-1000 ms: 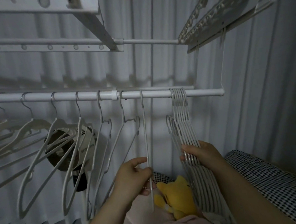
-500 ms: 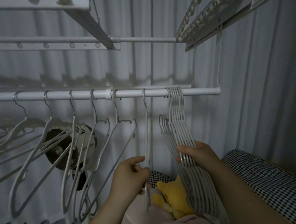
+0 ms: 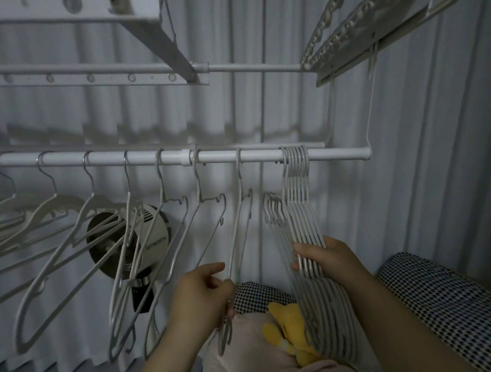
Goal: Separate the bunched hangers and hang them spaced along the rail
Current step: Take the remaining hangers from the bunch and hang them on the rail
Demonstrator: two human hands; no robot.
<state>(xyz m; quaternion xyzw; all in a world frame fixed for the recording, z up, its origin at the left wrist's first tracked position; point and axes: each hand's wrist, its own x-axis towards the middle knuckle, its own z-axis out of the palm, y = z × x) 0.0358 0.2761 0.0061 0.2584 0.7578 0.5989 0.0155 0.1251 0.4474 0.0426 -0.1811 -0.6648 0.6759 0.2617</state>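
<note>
Down at about 6 o'clock the left hand (image 3: pixel 204 296) is pinching the bottom end of a single hanger (image 3: pixel 242 228), thumb and fingers curled round the thin bar. Between 4 and 5 o'clock the right hand (image 3: pixel 328 264) has its fingers wrapped round the whole bunch of hangers (image 3: pixel 298 211), squeezing them flat together. That bunch's hooks sit packed on the rail (image 3: pixel 336 154) around 2 o'clock, and the single one hangs just to their 9 o'clock side, with the already spaced hangers (image 3: pixel 160 218) running further out toward 9

What I'd worry about: the bunch is close to the rail's end at 3 o'clock, so a tug that way could slide hooks right off. Those little shoulder notches look like they'd snag each other too, so peeling one out might drag a neighbour along. Anything dropped probably lands on the yellow plush (image 3: pixel 285 326) at 5 o'clock. And the single hanger is tilted, so I reckon letting go means it swings into the next one
</note>
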